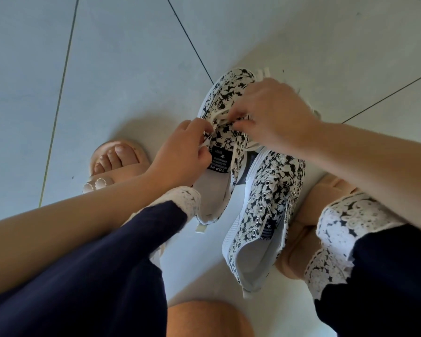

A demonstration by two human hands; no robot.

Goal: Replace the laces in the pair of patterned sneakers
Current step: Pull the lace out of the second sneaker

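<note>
Two black-and-white floral sneakers stand side by side on the tiled floor between my feet. The left sneaker (225, 98) has a cream lace (220, 117) threaded partway across its eyelets. My left hand (182, 152) pinches one end of that lace at the shoe's left side, by the tongue label. My right hand (269, 113) pinches the lace over the shoe's right eyelets. The right sneaker (267, 207) lies nearer me with bare metal eyelets and no lace in it. More cream lace (263, 72) shows on the floor beyond my right hand.
My feet in tan sandals (118, 161) flank the shoes on the pale tiled floor (122, 69). My legs in dark trousers with white lace hems (345, 222) fill the lower frame. A tan rounded object (204, 319) sits at the bottom centre.
</note>
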